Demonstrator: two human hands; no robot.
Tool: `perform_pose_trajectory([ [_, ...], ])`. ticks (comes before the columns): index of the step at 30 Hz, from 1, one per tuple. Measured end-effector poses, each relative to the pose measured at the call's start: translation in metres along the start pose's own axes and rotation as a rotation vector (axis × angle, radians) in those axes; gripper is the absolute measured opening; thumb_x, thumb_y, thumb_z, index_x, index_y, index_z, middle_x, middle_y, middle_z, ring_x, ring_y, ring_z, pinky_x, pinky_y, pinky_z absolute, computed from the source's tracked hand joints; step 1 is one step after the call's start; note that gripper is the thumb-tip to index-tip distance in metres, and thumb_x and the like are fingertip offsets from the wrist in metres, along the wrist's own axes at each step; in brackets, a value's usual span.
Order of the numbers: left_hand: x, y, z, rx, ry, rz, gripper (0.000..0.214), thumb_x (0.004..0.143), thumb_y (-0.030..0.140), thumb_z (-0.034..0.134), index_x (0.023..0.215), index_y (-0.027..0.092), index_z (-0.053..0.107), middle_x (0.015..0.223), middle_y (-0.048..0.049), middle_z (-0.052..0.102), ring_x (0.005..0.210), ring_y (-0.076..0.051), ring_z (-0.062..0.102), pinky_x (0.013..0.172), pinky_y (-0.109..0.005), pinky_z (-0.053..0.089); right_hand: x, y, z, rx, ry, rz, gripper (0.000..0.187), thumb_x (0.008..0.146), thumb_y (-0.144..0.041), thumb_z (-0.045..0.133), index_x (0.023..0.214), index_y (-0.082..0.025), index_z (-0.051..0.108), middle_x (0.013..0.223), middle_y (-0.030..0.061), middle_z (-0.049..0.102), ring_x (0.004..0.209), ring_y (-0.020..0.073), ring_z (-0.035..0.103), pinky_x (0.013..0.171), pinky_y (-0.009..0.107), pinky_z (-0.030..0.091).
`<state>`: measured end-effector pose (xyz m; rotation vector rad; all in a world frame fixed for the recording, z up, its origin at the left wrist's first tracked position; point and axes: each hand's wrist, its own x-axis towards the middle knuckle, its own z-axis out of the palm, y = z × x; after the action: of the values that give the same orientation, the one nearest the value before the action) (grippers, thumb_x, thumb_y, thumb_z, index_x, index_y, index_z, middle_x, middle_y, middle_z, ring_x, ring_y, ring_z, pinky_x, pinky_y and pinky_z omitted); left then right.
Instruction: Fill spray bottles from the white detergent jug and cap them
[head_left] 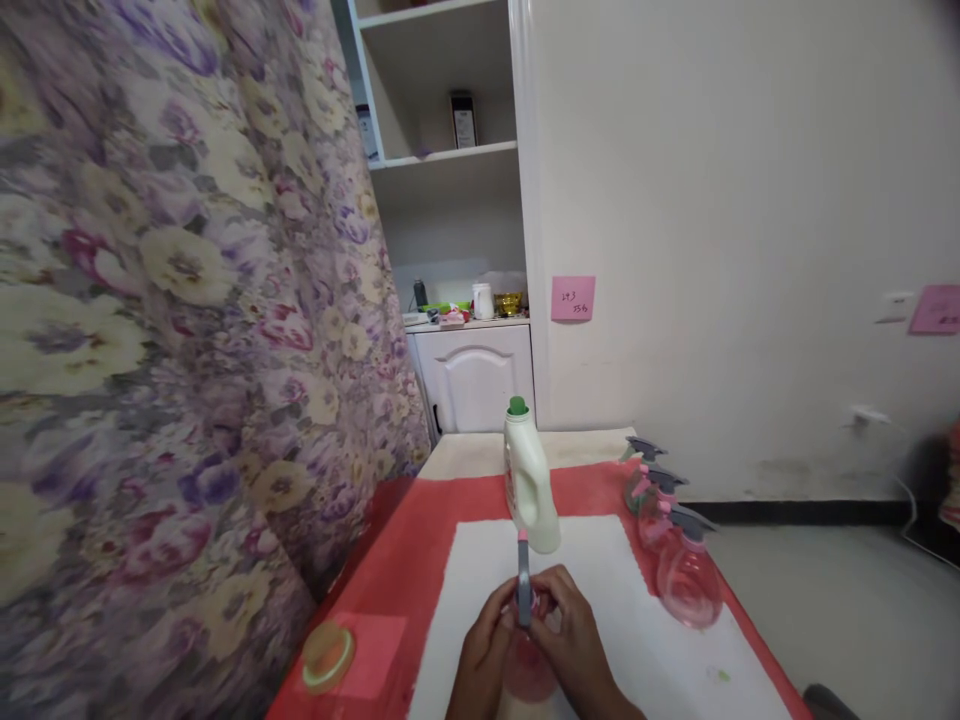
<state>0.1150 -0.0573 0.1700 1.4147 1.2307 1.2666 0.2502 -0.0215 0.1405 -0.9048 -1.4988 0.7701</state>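
Near the table's front edge stands a pink see-through spray bottle (530, 672) with a grey trigger head (524, 585) and a pink nozzle tip. My left hand (486, 640) is closed around the neck from the left, thumb against the head. From the right, my right hand (574, 632) grips the same neck, fingers curled around it. The hands hide most of the collar. Just beyond them a pale green jug (534, 480) with a green cap stands upright on the white sheet (469, 570).
Several spray bottles (690, 585) with grey heads line the table's right edge. At the left, a round yellowish lid or dish (328, 657) lies by a pink paper (375, 645) on the red cloth (405, 530). A floral curtain (187, 350) hangs along the left side.
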Motion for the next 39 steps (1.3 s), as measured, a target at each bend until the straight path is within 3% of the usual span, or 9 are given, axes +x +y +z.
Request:
perform_pose_trajectory([
  [6,0.003,0.015,0.005,-0.050,0.038,0.016,0.043,0.088,0.054,0.051,0.108,0.022,0.070,0.114,-0.0074,0.073,0.109,-0.028,0.065,0.100,-0.041,0.049,-0.001,0.001,0.001,0.004,-0.022,-0.003,0.013,0.078,-0.017,0.063,0.088,-0.021,0.069,0.079,-0.0006,0.056,0.072,0.0174,0.057,0.065,0.026,0.045],
  [14,0.027,0.010,0.013,0.005,0.108,-0.017,0.040,0.075,0.057,0.066,0.080,0.018,0.065,0.077,-0.0037,0.067,0.076,-0.023,0.063,0.070,-0.032,0.050,0.002,-0.002,0.003,-0.008,-0.001,0.035,0.006,0.077,-0.016,0.062,0.080,-0.019,0.065,0.076,-0.0011,0.054,0.069,0.0170,0.055,0.064,0.026,0.043],
  [25,0.026,0.017,0.020,0.019,0.189,0.002,0.049,0.068,0.069,0.066,0.064,0.021,0.059,0.065,0.0015,0.056,0.063,-0.018,0.054,0.060,-0.028,0.044,0.007,-0.006,0.004,0.048,-0.025,0.102,0.004,0.075,-0.020,0.061,0.076,-0.019,0.064,0.075,0.0004,0.052,0.070,0.0190,0.053,0.064,0.029,0.043],
  [31,0.027,0.012,0.022,0.032,0.210,0.009,0.048,0.068,0.069,0.066,0.064,0.022,0.058,0.066,0.0015,0.056,0.063,-0.018,0.054,0.060,-0.029,0.043,0.007,-0.004,-0.002,0.206,-0.133,0.024,0.012,0.078,-0.024,0.058,0.086,-0.021,0.066,0.086,0.0030,0.055,0.083,0.0217,0.057,0.073,0.032,0.048],
  [34,0.028,0.011,0.022,0.043,0.205,0.024,0.045,0.070,0.066,0.066,0.065,0.021,0.058,0.067,0.0014,0.056,0.064,-0.018,0.054,0.060,-0.029,0.043,0.008,-0.002,0.003,0.194,-0.058,0.068,0.005,0.073,-0.024,0.063,0.077,-0.021,0.063,0.082,0.0017,0.055,0.079,0.0208,0.056,0.069,0.030,0.047],
  [39,0.028,0.012,0.022,0.060,0.250,0.029,0.046,0.067,0.067,0.067,0.063,0.022,0.058,0.066,0.0011,0.056,0.064,-0.019,0.054,0.058,-0.029,0.042,0.006,0.007,0.019,0.129,0.166,0.119,0.014,0.066,-0.024,0.070,0.070,-0.022,0.057,0.071,-0.0021,0.054,0.067,0.0181,0.054,0.063,0.028,0.046],
])
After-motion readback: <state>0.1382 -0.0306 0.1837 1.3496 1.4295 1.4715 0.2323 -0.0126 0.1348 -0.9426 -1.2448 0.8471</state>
